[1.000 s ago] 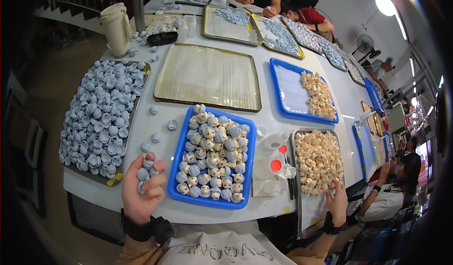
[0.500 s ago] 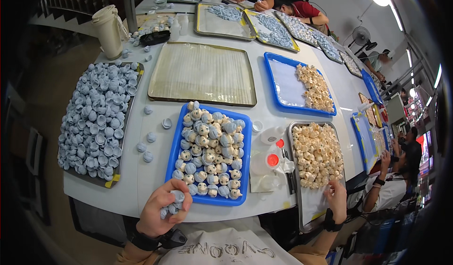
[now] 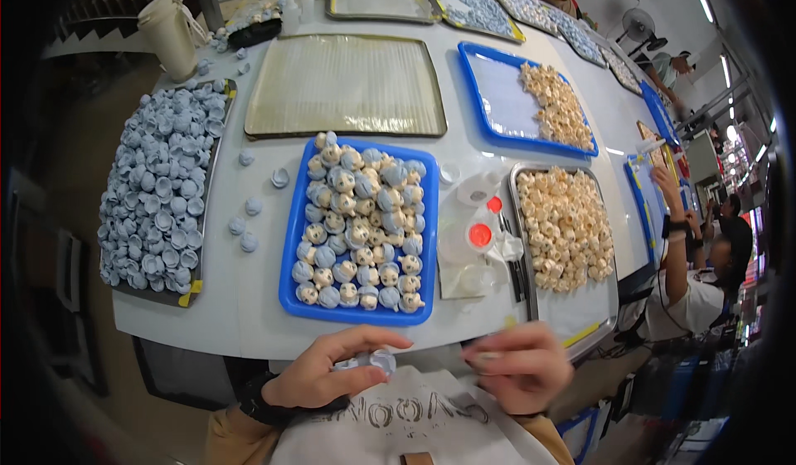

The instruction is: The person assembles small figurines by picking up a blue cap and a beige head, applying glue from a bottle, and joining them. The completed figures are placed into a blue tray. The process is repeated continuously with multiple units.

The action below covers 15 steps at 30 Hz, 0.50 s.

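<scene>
My left hand: curled loosely over my lap, fingers half closed around a few small pale-blue moulded cap pieces, thumb stretched out above them.
My right hand: drawn into a loose fist close to my chest, blurred; something small and cream-coloured may sit at the fingertips, but I cannot tell for sure.
The piece in work: held between my two hands, just below the near edge of the white table, over my printed apron.
Done so far, as I judge it: the blue plastic tray of assembled small figures, cream heads wearing blue caps, sits straight ahead of me and looks nearly full.
Caps left: the dark flat tray heaped with loose blue caps at my left is piled high, with a few stray caps on the table beside it.
Heads left: the metal tray of bare cream figure heads at my right is more than half covered; another blue tray further back carries a smaller heap.
Between the trays: small clear bottles with red caps on a cloth.
Overall: plenty remains, I reckon.
</scene>
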{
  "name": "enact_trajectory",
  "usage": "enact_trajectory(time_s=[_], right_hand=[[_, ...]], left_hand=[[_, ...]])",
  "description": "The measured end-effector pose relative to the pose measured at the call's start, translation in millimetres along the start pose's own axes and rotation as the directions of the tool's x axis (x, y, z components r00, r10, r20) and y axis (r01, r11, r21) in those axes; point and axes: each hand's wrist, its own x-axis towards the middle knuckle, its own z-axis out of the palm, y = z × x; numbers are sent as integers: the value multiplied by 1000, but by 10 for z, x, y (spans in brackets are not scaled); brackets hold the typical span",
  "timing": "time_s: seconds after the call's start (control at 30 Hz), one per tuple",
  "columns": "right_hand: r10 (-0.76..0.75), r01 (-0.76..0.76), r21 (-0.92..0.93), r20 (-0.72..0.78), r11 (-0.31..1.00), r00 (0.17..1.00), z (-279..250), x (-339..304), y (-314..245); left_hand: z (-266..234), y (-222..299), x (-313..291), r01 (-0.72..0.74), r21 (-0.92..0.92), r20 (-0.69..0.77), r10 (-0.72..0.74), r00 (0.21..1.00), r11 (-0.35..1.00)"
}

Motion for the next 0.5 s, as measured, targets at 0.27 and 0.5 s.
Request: enact_trajectory(time_s=[0.27, 0.5], right_hand=[[-164, 151, 101, 133, 983, 977, 444, 234, 260], [-163, 170, -108, 68, 979, 984, 496, 190, 268]], left_hand=[[51, 11, 92, 40, 41, -2, -40, 999, 998], [27, -8, 109, 9, 81, -13, -8, 1000, 997]])
